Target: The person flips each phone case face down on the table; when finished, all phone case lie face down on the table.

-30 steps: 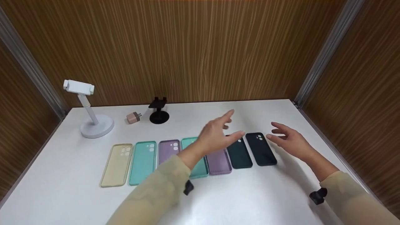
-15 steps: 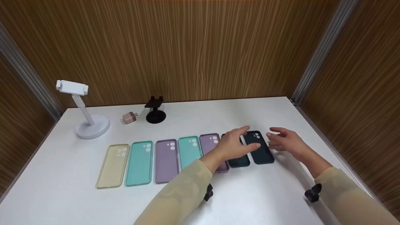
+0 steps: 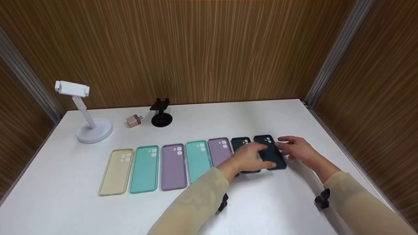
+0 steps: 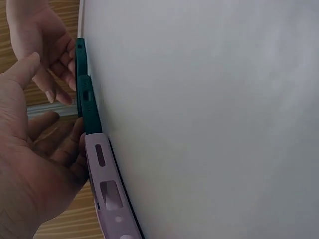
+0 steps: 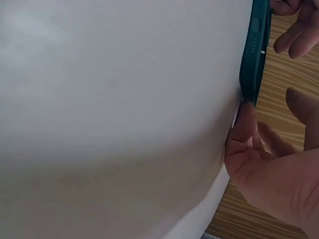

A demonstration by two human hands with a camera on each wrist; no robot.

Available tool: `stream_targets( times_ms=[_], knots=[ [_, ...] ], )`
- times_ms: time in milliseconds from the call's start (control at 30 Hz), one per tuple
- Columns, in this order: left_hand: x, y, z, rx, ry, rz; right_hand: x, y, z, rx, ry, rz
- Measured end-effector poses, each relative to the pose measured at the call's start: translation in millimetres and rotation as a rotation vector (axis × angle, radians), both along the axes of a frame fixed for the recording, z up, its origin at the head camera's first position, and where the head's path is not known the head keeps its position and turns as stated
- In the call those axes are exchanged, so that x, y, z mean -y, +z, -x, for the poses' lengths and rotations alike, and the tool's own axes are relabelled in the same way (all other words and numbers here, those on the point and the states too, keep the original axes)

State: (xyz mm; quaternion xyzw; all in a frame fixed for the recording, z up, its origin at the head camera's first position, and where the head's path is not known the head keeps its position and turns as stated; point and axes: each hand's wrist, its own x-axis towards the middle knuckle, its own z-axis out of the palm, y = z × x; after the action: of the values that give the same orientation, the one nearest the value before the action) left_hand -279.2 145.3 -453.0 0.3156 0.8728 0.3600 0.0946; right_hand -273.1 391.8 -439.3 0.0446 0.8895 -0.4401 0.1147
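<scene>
Several phone cases lie in a row on the white table. My left hand (image 3: 249, 158) is over the two dark green cases at the row's right end, with its thumb spread away from the fingers. Under it the inner dark case (image 3: 240, 142) is partly covered; the outermost dark case (image 3: 275, 155) shows more fully. At that outer case's right edge is my right hand (image 3: 297, 150), fingers bent and thumb apart. In the right wrist view, a fingertip is right beside the dark case (image 5: 254, 55). Whether the left fingers touch a case cannot be told.
Leftward run a purple case (image 3: 219, 148), a mint case (image 3: 197, 156), another purple case (image 3: 173, 166), another mint case (image 3: 144, 169) and a cream case (image 3: 116, 173). Behind stand a white phone stand (image 3: 94, 130), a pink charger plug (image 3: 133, 121) and a black stand (image 3: 161, 120).
My left hand has moved right and down, from above the mint and purple cases to the dark ones. My right hand has come slightly lower, closer to the outermost case's edge.
</scene>
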Motion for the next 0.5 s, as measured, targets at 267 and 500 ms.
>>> stream_targets(
  times_ms=[267, 500],
  knots=[
    [-1.0, -2.9, 1.2, -0.020, -0.023, 0.070, 5.8, -6.9, -2.0, -0.039, 0.023, -0.081],
    [-2.3, -5.1, 4.2, -0.057, -0.041, 0.108, 7.9, -7.1, -4.5, -0.065, 0.013, -0.136]
  ],
)
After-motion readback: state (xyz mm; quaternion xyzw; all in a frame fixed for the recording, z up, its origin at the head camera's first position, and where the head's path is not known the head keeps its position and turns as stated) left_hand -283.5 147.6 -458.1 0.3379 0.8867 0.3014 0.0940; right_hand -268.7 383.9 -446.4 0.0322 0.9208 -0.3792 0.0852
